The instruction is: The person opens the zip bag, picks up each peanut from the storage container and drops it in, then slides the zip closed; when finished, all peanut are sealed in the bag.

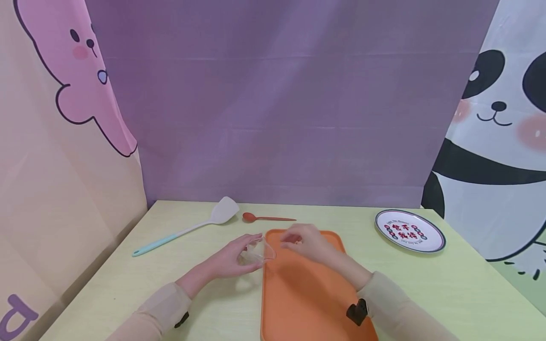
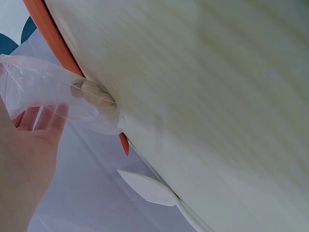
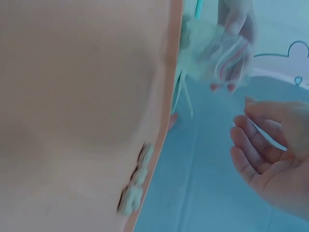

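Observation:
My left hand (image 1: 232, 258) grips a clear zip bag (image 1: 268, 251) just beyond the left edge of an orange tray (image 1: 315, 293). In the left wrist view, the bag (image 2: 43, 87) holds a few beige lumps (image 2: 96, 94) at its bottom end, and the fingers (image 2: 48, 121) lie along its side. Over the tray's far part hovers my right hand (image 1: 309, 241), its fingers loosely bent. Nothing shows between those fingers in the right wrist view. Small pale pieces with dark brown edges (image 3: 133, 186) lie in the tray along its rim.
A white spatula with a light blue handle (image 1: 187, 232) lies at the left. Behind the tray rests a red-orange spoon (image 1: 268, 218). At the back right stands a white plate with red characters (image 1: 410, 231). A purple curtain (image 1: 281, 104) closes off the table's far side.

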A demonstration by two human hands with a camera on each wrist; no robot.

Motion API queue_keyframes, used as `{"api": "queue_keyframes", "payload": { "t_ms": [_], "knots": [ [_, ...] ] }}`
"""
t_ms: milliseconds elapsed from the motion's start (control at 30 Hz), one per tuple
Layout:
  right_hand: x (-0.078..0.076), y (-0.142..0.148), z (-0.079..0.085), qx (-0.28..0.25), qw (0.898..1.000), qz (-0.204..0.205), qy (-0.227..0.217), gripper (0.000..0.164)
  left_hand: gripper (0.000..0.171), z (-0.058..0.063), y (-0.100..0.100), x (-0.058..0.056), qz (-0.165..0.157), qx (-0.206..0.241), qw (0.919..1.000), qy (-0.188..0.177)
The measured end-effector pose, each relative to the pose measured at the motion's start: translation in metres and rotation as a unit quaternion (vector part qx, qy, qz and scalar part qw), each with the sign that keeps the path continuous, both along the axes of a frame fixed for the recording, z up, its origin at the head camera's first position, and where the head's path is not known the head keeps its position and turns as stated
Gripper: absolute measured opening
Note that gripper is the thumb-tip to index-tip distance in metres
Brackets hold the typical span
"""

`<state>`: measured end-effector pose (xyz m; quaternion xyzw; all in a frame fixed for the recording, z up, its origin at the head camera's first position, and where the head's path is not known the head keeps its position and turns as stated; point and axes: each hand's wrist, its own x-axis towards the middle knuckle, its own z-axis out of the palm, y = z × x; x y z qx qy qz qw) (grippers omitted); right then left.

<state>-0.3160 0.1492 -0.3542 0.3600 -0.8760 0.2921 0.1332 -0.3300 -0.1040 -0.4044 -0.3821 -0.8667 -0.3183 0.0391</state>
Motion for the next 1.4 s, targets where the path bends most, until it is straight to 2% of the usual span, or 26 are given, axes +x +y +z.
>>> {"api": "queue_keyframes", "payload": {
  "t_ms": [300,467,633,867,1100,1267,1400],
  "knots": [
    [-0.012,0.032,-0.005,0.019,0.999,-0.015,-0.023,0.009,0.070,0.000,0.000,0.000,-0.001,-0.004,1.0000,-0.002],
    [-0.021,0.047,-0.012,0.044,0.997,-0.039,-0.040,0.013,0.071,0.000,0.000,0.001,0.006,-0.005,0.9998,-0.015],
    [-0.027,0.058,-0.017,0.061,0.995,-0.046,-0.057,0.018,0.072,0.000,0.001,0.003,0.012,-0.003,0.9997,-0.023],
    [-0.033,0.067,-0.022,0.094,0.989,-0.071,-0.095,0.019,0.072,0.001,0.000,0.003,0.015,-0.006,0.9995,-0.027],
    [-0.031,0.069,-0.021,0.108,0.981,-0.083,-0.141,0.027,0.071,0.001,0.001,0.002,0.011,-0.002,0.9997,-0.024],
    [-0.029,0.068,-0.021,0.125,0.982,-0.077,-0.122,0.016,0.072,0.001,0.001,0.002,0.011,0.000,0.9997,-0.023],
    [-0.028,0.068,-0.021,0.133,0.979,-0.084,-0.130,0.007,0.072,0.000,0.001,0.002,0.009,-0.001,0.9997,-0.022]
  ]
}}
